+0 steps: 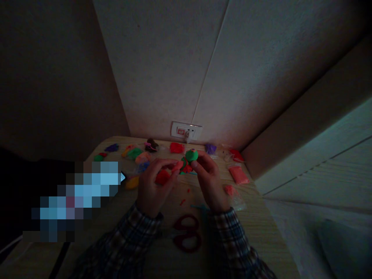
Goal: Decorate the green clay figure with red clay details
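Above the middle of the table, my right hand point(211, 180) grips a small green and red clay figure point(191, 155) between thumb and fingers. Its top is a rounded green lump; red and green parts sit below. My left hand point(152, 186) pinches a pinkish-red piece of clay point(176, 166), close beside the figure's left side. Whether the two touch, I cannot tell. A larger red clay lump point(162, 177) shows behind the left thumb and fingers. Tiny red scraps point(182, 202) lie on the table below the hands.
On the wooden table point(261, 240) lie red-handled scissors point(187, 234) between my forearms. Bags and lumps of coloured clay line the back and sides, including a red one point(176, 147), a purple one point(210, 148) and a coral packet point(238, 174). A wall socket point(186, 131) holds a plug.
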`<action>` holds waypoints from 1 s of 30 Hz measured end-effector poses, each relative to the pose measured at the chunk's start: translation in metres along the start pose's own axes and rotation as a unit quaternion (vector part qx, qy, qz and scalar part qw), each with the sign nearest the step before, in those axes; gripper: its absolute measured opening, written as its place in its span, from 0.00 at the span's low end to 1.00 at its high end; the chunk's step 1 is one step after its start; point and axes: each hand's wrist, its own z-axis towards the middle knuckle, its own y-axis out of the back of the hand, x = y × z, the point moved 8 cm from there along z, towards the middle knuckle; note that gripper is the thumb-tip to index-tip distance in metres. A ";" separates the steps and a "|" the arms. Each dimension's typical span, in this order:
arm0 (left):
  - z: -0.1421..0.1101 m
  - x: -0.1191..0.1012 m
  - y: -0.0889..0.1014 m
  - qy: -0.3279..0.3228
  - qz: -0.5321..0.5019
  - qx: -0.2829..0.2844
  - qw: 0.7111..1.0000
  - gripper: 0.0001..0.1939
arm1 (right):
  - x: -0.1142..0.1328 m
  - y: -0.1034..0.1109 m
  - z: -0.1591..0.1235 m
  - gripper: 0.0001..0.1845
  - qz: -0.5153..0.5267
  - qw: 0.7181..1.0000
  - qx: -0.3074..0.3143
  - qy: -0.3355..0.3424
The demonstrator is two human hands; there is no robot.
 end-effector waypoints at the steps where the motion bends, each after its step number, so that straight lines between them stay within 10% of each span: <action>1: 0.000 -0.001 0.000 -0.001 0.009 -0.002 1.000 0.08 | 0.000 0.000 0.000 0.07 0.001 1.000 -0.005 0.002; 16: -0.002 -0.010 0.007 -0.066 0.090 -0.044 0.993 0.03 | -0.004 0.003 0.001 0.05 0.037 0.998 -0.047 -0.001; 30: -0.001 0.028 0.000 0.082 -0.027 -0.002 0.996 0.03 | -0.011 0.010 0.000 0.07 0.062 0.995 -0.073 -0.025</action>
